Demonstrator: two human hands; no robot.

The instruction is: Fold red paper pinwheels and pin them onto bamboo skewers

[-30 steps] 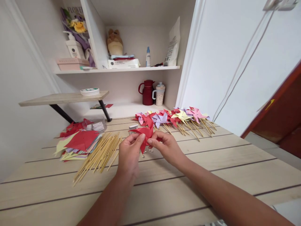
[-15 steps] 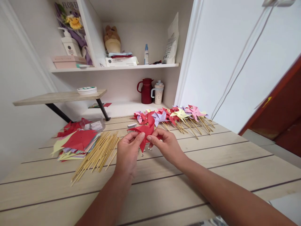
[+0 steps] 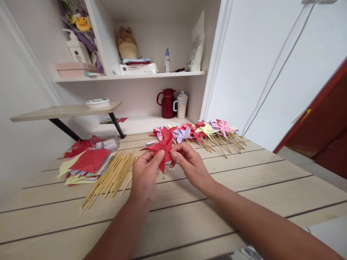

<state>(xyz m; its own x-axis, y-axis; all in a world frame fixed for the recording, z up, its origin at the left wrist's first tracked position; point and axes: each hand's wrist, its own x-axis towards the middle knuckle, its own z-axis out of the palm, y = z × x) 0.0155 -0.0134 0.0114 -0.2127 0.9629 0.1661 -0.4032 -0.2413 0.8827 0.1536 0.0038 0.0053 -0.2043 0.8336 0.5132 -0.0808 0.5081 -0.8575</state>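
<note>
A red paper pinwheel (image 3: 164, 143) is held up between both hands over the table. My left hand (image 3: 145, 171) pinches it from the left, thumb pressed near its middle. The fingers of my right hand (image 3: 191, 164) are closed at the pinwheel's right edge; whether they also hold something small is hidden. Below the pinwheel lie several small pearl-like beads (image 3: 163, 177). To the left of my left hand is a spread of thin wooden sticks (image 3: 111, 178). Beyond it sits a stack of coloured paper (image 3: 90, 161) with a red sheet on top.
Finished pinwheels on sticks (image 3: 207, 130) are heaped at the back right of the table (image 3: 206, 220). A clear plastic box (image 3: 112, 142) stands behind the paper stack. A small raised shelf (image 3: 65, 111) carries a white tape roll (image 3: 97, 103). A red jug (image 3: 168, 104) and a cup (image 3: 181, 105) stand at the back.
The view has shifted slightly. Both hands still hold the red pinwheel, which has turned a little, and the right fingers have curled at its right edge.
</note>
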